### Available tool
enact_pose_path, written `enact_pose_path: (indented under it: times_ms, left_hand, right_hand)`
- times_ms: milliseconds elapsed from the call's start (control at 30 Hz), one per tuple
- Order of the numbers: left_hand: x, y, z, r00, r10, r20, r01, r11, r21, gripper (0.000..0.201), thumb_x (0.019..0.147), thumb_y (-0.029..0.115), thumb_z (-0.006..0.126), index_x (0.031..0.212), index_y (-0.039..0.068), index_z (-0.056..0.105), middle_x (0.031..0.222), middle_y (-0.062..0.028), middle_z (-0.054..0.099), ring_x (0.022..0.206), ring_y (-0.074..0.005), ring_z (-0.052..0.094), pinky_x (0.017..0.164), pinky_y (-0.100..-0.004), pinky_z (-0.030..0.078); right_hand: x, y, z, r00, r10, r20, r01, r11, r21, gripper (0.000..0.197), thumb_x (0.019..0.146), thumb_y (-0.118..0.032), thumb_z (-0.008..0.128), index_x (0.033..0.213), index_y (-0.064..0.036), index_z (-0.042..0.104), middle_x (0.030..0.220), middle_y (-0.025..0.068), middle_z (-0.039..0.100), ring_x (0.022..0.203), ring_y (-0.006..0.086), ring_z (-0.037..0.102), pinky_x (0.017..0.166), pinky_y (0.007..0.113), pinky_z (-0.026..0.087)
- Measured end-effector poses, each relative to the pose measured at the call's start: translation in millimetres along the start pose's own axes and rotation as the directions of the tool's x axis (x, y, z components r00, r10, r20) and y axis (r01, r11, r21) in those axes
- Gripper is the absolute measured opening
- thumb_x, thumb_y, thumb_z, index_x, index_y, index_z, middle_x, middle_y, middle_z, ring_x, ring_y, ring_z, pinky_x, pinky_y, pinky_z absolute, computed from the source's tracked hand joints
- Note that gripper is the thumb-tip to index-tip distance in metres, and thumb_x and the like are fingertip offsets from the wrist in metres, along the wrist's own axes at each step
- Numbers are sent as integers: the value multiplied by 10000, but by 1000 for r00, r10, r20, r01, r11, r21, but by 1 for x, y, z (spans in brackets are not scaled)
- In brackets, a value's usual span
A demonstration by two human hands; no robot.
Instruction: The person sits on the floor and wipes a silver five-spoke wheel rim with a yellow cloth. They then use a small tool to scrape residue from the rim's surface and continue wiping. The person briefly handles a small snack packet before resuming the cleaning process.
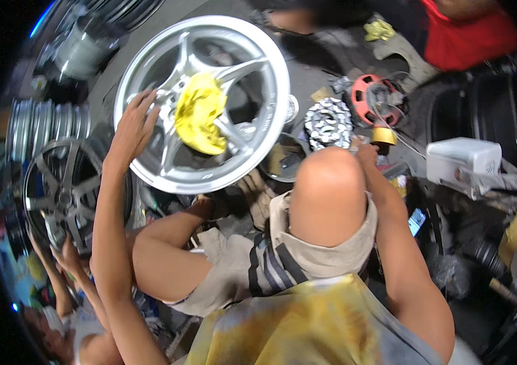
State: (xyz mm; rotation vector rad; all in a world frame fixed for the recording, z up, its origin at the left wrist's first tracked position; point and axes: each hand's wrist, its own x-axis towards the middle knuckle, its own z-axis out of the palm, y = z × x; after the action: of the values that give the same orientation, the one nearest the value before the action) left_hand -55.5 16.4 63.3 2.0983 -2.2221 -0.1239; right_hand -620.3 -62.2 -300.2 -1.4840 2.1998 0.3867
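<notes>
A silver alloy wheel rim (279, 91) with star-like spokes lies face up in front of me. Crumpled yellow material (200, 114), cloth or sheet, covers part of its hub and spokes. My left hand (135, 125) is over the wheel's left edge, its fingers stretched toward the spokes and holding nothing. Beyond my raised knee, my right hand (366, 153) reaches low, between a silver bumpy-patterned round object (328, 123) and a roll of yellow tape (383, 136). Its fingers are small and blurred, so whether it grips anything is unclear.
A red-orange reel (369, 97) with a cable lies beyond the tape. A white box-shaped device (465, 159) stands at right. Another person's hands (67, 258) touch a dark grey wheel (64, 193) at left. A person in red (471, 36) is at far right.
</notes>
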Motion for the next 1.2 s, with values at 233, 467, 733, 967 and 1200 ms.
enact_pose_path:
  times_ms: [233, 467, 733, 967, 1200]
  left_hand:
    - [9, -4, -7, 992, -62, 110, 61, 998, 10, 479, 1032, 284, 539, 1414, -5, 541, 1453, -217, 522, 1323, -376, 516, 1121, -419, 394]
    - [2, -2, -13, 995, -62, 74, 70, 990, -122, 484, 1011, 290, 587, 1374, -29, 574, 1421, -221, 558, 1302, -372, 547, 1090, -398, 413]
    - [-21, -11, -29, 985, -128, 119, 157, 945, -287, 517, 1015, 367, 594, 1390, 11, 581, 1363, -201, 609, 1233, -315, 607, 1021, -424, 475]
    - [-30, -10, -35, 983, -125, 136, 165, 925, -341, 498, 1015, 345, 604, 1367, -6, 596, 1312, -187, 647, 1198, -292, 626, 1020, -406, 473]
    - [-34, 10, -51, 996, -84, 41, 93, 923, -374, 457, 1015, 341, 606, 1304, -11, 645, 1221, -173, 696, 1140, -264, 654, 999, -381, 485]
  right_hand:
    - [-25, -16, -50, 943, -328, 55, 332, 933, -141, 350, 939, -295, 581, 1102, -14, 710, 1160, 240, 707, 1091, 415, 684, 899, 512, 556]
    - [-113, 42, -194, 822, -563, -88, 558, 764, 324, 284, 966, -281, 580, 1043, -13, 520, 803, 154, 610, 758, 238, 585, 719, 392, 486]
    - [-187, 85, -220, 913, -390, -116, 406, 897, 177, 354, 853, -272, 762, 1019, 17, 643, 837, 164, 692, 768, 255, 665, 726, 386, 521]
    - [-184, 90, -181, 767, -641, 21, 639, 762, -103, 407, 814, -104, 710, 1218, -78, 680, 940, 235, 710, 912, 440, 666, 833, 510, 524]
    - [-181, 67, -237, 716, -698, 21, 690, 702, -174, 231, 837, -109, 674, 1042, -4, 671, 832, 201, 688, 787, 331, 676, 725, 427, 522]
